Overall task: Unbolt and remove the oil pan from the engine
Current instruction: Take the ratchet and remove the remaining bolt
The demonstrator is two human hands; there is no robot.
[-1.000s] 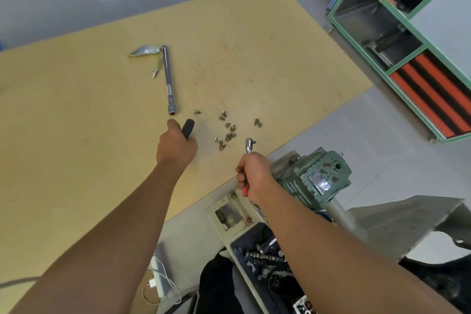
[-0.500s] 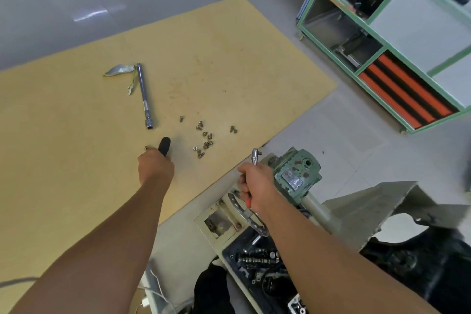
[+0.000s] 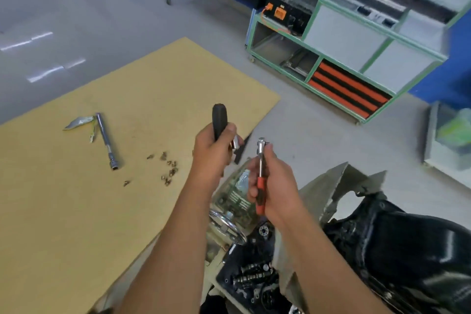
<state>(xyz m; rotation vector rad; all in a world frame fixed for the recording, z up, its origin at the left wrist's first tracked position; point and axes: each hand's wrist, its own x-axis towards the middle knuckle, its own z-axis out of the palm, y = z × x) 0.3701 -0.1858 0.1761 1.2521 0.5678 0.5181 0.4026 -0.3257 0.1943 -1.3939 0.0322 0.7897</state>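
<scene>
With both tools now lifted off the board, the left hand grips a black-handled driver. Right hand clamps the red-handled ratchet at centre frame; assembling them likely precedes more unbolting.

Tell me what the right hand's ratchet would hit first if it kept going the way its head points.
Probably nothing close. The right hand holds the ratchet head-up, pointing away over bare floor, right of the left hand. Depth is unclear.
</scene>
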